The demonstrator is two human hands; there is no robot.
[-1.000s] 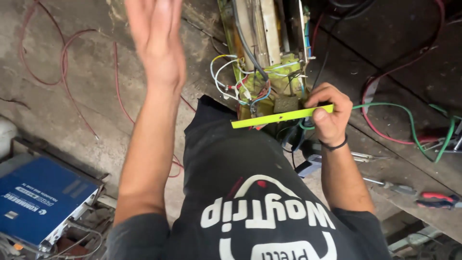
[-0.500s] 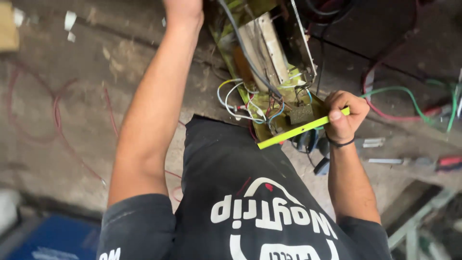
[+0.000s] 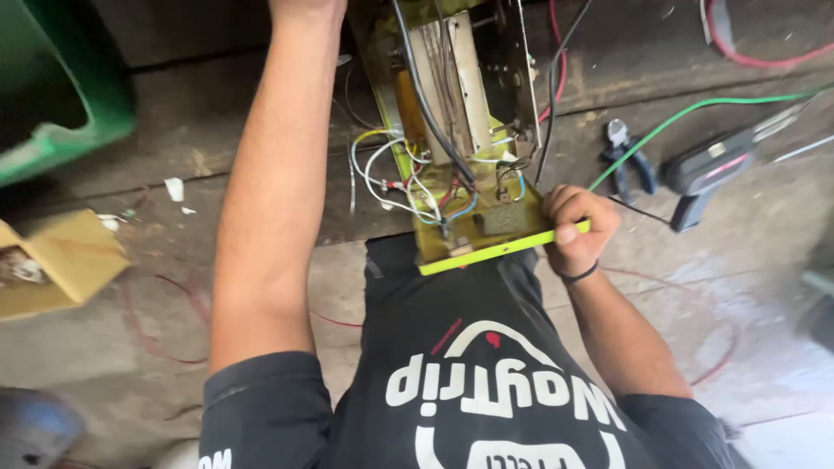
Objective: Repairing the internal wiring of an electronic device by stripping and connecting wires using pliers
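Head view looks down onto a grimy, stained worktop [image 3: 217, 165], with the person's black printed shirt filling the bottom edge. The largest thing on it is an opened electrical unit [image 3: 460, 104], a yellow-green metal chassis with a pale wound core standing in its middle and a black cable running down the front. A green plastic crate [image 3: 52, 95] sits at far left, well apart from the unit, and an open cardboard box [image 3: 61, 260] lies below it.

The left hand [image 3: 300, 7] reaches to the top edge beside the unit's upper end. Only its heel shows, so I cannot tell whether its fingers are open or closed. The right hand [image 3: 578, 227] is closed around the right end of the unit's yellow-green base edge [image 3: 486, 252], thumb on top and fingers curled beneath.

To the right lie a black hand tool with a red mark [image 3: 708, 169] and blue-handled pliers [image 3: 621, 161], near each other and untouched. A green wire [image 3: 695, 113] runs from the unit's right side toward the upper right. A bunch of white, red and blue leads [image 3: 400, 182] hangs loose over the base.

By my reading, the step in hand is steadying or turning the unit with 2 hands. Any further handling calls for a firm hold on the base edge and care for the loose leads.
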